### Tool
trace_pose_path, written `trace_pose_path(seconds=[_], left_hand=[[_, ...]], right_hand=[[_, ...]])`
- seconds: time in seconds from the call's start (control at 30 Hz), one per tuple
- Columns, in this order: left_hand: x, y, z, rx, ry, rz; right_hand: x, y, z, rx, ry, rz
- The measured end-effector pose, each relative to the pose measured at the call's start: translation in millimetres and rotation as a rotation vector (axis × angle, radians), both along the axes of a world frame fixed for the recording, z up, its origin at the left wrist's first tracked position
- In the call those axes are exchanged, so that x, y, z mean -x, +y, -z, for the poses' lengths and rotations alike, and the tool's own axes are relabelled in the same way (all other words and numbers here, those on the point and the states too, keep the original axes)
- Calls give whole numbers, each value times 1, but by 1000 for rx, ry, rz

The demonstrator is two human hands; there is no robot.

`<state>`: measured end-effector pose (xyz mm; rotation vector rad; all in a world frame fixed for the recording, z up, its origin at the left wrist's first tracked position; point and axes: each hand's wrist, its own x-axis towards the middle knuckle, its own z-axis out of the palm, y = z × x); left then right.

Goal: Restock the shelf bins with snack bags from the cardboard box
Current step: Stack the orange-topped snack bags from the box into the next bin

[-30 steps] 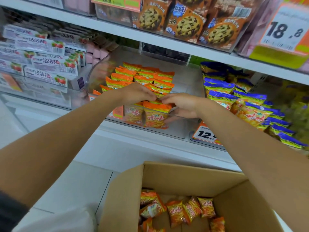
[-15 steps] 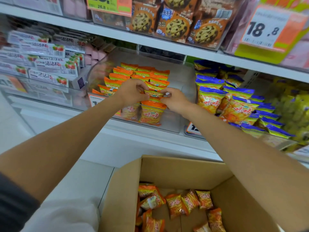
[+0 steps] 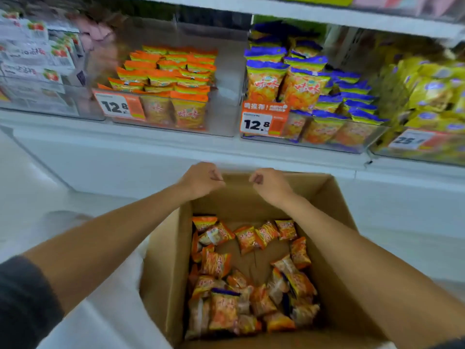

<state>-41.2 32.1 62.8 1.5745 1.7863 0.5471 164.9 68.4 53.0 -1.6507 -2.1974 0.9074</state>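
A: Hands first. What are the fingers doing?
B: Left hand (image 3: 201,180) and right hand (image 3: 270,185) are both curled into loose fists, nothing in either. They hover side by side over the far rim of the cardboard box (image 3: 337,195). Can't tell if they touch it.
A: And the snack bags?
B: Snack bags (image 3: 251,278) lie loose on the box floor, below the hands and back toward the person. The far row sits nearly straight under the knuckles, so I'd judge the reach is down, not forward. Long axes point every way — no common lie. One purple-topped bag (image 3: 224,311) sits in the near heap.
A: Which hand is nearer?
B: About level. Left is over the far-left bags, right over the far-right ones. Either could go, likely both.
A: Target?
B: Clear bin (image 3: 226,109) on the shelf. Orange-topped bags (image 3: 171,76) fill its left and middle, with a bare strip along its right side. Blue-topped bags (image 3: 309,91) are in the next bin to the right.
A: Change from half a second ago?
B: Both hands were up at that bin with fingertips on the front bags. Now they're down over the box and empty. The view has tipped down too — the cookie packs on the upper shelf are gone from view and more box floor shows.
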Motion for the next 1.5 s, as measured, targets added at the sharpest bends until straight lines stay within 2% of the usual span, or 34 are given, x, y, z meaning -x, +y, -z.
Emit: trace_pose_path(seconds=[0.2,0.37,0.5,0.63,0.73,0.83,0.93,1.0,1.07,1.13,1.2,1.27,1.33,1.4,1.5], left_hand=[[-38,-14,104,232,45,24],[-62,-18,166,426,-111,-109],[-74,-21,193,488,-176,-179],[-70,-24,208,514,-194,-221],[-67,-23,209,539,-198,-256],[-67,-24,209,550,-206,-268],[-69,-26,210,563,-216,-279],[-72,-27,208,570,-231,-304],[-75,-30,204,576,-298,-350],[-80,-31,199,603,-438,-365],[-88,-32,189,687,-645,-373],[-96,-31,182,781,-807,-373],[-101,-30,181,774,-870,-412],[-99,-32,186,681,-824,-512],[-84,-39,199,560,-668,-641]], right_hand=[[-83,-16,113,332,-148,48],[-113,-27,198,518,-34,135],[-98,-10,237,483,-77,116],[-82,9,266,358,-160,112],[-82,12,282,341,-388,-73],[-85,7,283,200,-624,-258],[-91,0,276,89,-752,-309],[-96,-3,268,135,-640,-182],[-100,-3,251,331,-269,129],[-101,-5,234,580,100,333],[-99,-12,215,741,315,348],[-95,-21,200,851,460,267],[-91,-26,189,938,570,190],[-90,-24,185,926,604,195],[-90,-11,203,753,400,273]])
